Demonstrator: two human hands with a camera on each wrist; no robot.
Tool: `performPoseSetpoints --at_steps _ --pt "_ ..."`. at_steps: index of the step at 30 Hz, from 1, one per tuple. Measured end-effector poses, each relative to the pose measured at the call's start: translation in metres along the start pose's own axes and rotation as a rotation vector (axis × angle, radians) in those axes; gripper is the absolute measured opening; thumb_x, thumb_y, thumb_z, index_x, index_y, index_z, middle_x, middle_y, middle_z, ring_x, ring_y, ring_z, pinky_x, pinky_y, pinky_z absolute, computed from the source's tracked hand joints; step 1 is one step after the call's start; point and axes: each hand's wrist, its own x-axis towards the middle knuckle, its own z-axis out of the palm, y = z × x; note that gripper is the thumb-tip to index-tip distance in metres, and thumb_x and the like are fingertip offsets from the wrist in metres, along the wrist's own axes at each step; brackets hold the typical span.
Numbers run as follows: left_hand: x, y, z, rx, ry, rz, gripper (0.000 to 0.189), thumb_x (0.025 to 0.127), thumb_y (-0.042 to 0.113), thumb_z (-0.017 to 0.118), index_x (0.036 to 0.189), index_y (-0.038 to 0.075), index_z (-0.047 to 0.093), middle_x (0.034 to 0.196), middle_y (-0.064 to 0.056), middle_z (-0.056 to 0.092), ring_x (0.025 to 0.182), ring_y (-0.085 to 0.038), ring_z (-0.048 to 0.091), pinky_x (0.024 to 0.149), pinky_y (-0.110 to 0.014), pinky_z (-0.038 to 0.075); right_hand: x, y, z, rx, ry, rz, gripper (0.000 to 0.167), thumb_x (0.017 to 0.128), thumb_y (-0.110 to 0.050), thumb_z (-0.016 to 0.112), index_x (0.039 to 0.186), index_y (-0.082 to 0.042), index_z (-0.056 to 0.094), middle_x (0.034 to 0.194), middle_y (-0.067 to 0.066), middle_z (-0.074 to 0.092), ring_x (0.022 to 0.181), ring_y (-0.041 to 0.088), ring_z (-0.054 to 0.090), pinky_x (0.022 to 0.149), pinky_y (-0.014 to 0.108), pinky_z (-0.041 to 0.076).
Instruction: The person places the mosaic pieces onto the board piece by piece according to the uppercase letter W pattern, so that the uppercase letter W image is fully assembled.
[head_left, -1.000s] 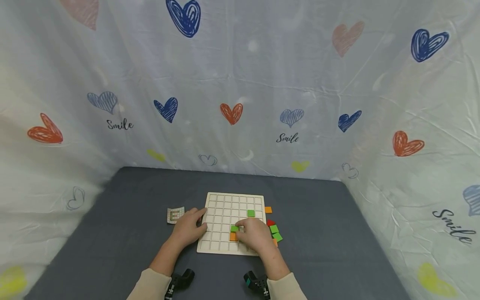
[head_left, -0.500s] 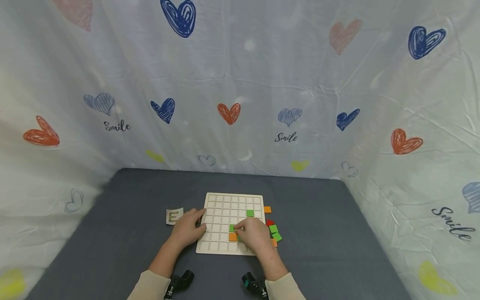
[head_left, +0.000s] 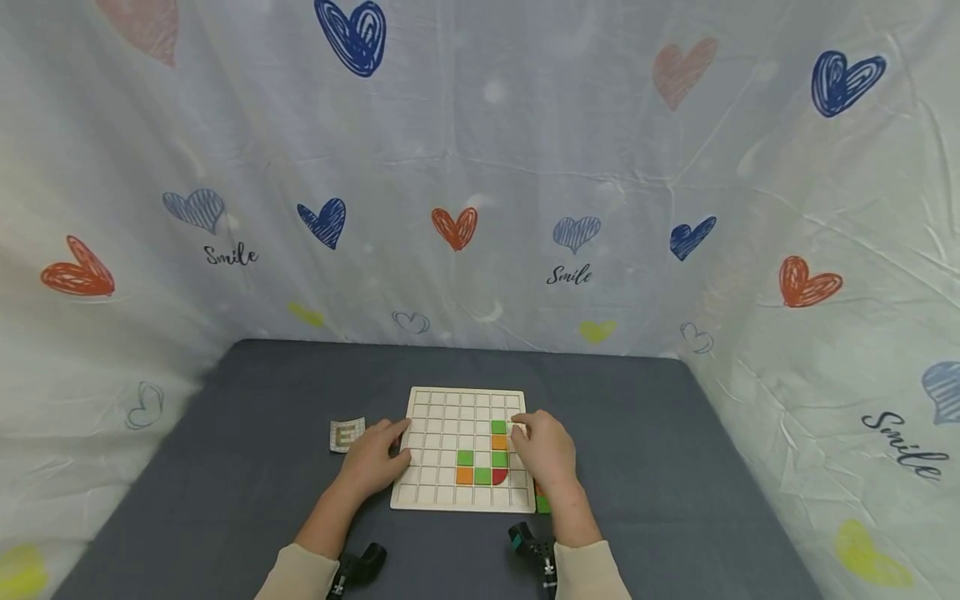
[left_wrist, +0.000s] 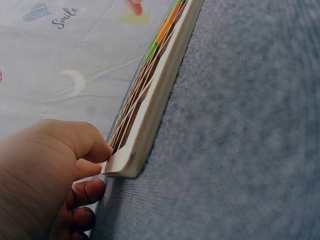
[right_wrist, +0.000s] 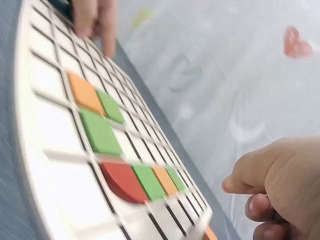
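One pale wooden grid board (head_left: 438, 442) lies flat near the front edge of the dark grey table (head_left: 637, 467). I count seven tiles in its cells, all in the half nearer the right edge: four green squares (head_left: 482, 476), two orange squares (head_left: 465, 476), and one red tile with a rounded corner (head_left: 498, 477), that curve facing the board's near right corner. Green, orange, green and red run in a column toward the near edge; left of the red sit one green and one orange, with the fourth green beyond that orange.

The person's left hand (head_left: 373, 457) rests on the board's left edge, thumb and forefinger spread against it. The right hand (head_left: 546, 450) is over the right edge, thumb and forefinger parted, nothing seen between them. Past the far right corner lies one loose orange tile (right_wrist: 210, 234); by the near right corner, loose green tiles (head_left: 543, 504) are half hidden, too covered to count. One small printed card (head_left: 347, 435) lies beyond the left edge.
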Motion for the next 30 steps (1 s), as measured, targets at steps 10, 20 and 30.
performPoseSetpoints --at_steps 10,20,30 --pt "-0.001 -0.002 0.003 -0.011 -0.009 -0.005 0.052 0.091 0.016 0.067 0.142 0.004 0.062 0.079 0.003 0.044 0.061 -0.013 0.035 0.059 -0.032 0.031 0.012 0.041 -0.002 -0.079 -0.037 0.09 0.036 0.092 -0.011 0.072 0.127 -0.001 0.073 0.099 0.014 0.062 0.086 0.029 0.056 0.066 0.044 0.047" --pt "-0.001 -0.001 0.004 -0.003 0.016 -0.01 0.052 0.09 0.016 0.067 0.141 0.004 0.063 0.08 0.003 0.045 0.062 -0.014 0.035 0.059 -0.032 0.031 0.016 0.047 -0.001 -0.078 -0.064 0.153 0.033 0.093 -0.013 0.073 0.126 -0.008 0.075 0.095 0.009 0.06 0.081 0.025 0.052 0.063 0.037 0.042" --pt "0.0 -0.002 0.004 -0.011 0.001 -0.018 0.053 0.091 0.015 0.065 0.142 0.004 0.061 0.081 0.003 0.045 0.063 -0.014 0.035 0.061 -0.033 0.033 0.017 0.051 0.0 -0.049 -0.053 0.174 0.028 0.091 -0.014 0.076 0.117 -0.004 0.077 0.086 0.004 0.058 0.072 0.019 0.051 0.059 0.034 0.041"
